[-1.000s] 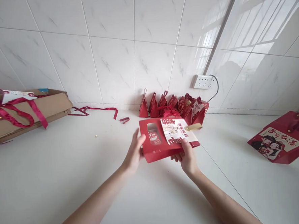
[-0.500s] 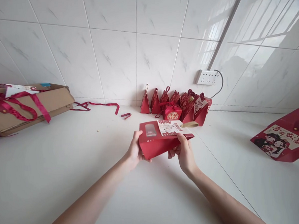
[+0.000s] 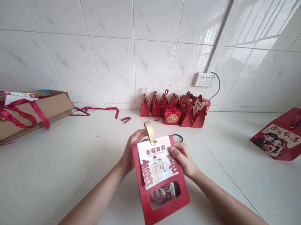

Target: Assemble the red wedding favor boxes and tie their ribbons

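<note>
Both my hands hold a red paper gift bag [image 3: 162, 196] upright in front of me, its front facing the camera. The bag carries a white card with a bride and groom drawing, a clear window below it and a beige loop handle [image 3: 150, 132] on top. My left hand [image 3: 131, 150] grips the bag's upper left edge from behind. My right hand [image 3: 181, 157] pinches the upper right edge, fingers closed over the card's corner.
A row of small red favour boxes [image 3: 175, 108] stands against the tiled wall below a socket strip [image 3: 204, 79]. A cardboard box [image 3: 30, 111] draped with red ribbons lies far left. A larger red gift bag [image 3: 282, 139] lies at right on the white counter.
The bag has been turned from lying flat and sideways to standing upright with its front towards me, and brought closer. Both hands shifted to its top edges.
</note>
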A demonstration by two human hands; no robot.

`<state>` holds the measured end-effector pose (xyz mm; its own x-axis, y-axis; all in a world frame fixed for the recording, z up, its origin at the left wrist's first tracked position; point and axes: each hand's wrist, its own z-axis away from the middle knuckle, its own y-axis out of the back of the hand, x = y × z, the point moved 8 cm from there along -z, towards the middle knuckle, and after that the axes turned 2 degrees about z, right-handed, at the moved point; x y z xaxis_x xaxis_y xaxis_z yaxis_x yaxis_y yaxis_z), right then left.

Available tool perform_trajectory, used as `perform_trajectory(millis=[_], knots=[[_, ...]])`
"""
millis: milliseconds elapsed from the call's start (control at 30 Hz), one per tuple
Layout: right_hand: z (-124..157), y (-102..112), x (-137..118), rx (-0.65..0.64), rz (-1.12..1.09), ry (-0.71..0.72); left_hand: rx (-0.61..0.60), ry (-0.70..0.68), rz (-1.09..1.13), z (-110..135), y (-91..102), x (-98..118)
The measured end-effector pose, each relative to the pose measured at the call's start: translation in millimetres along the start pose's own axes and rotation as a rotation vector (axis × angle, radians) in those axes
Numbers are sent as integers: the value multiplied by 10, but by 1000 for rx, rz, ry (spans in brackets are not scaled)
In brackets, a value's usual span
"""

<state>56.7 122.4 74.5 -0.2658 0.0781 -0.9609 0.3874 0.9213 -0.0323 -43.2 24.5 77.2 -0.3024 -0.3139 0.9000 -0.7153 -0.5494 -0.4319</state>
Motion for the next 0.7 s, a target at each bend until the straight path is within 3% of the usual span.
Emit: perform_trajectory(millis=[133,233,367,500,600,700], knots=[[66,-143,-22,-92,30,25,-174,79,28,72,-159,-51],[79,-99,-54,-60,58,70,-189,70,127,87,-174,-32],[78,48,-184,86,264,238,-101,-101,69,62,-69,94],[115,99,-351,195,491,461,-47,-322,-277,127,-71,248],[160,144,-452,287,517,560,-23,-483,-477,229,-146,361],[243,105,-580,308,506,675,-63,-544,-538,296,-242,398]])
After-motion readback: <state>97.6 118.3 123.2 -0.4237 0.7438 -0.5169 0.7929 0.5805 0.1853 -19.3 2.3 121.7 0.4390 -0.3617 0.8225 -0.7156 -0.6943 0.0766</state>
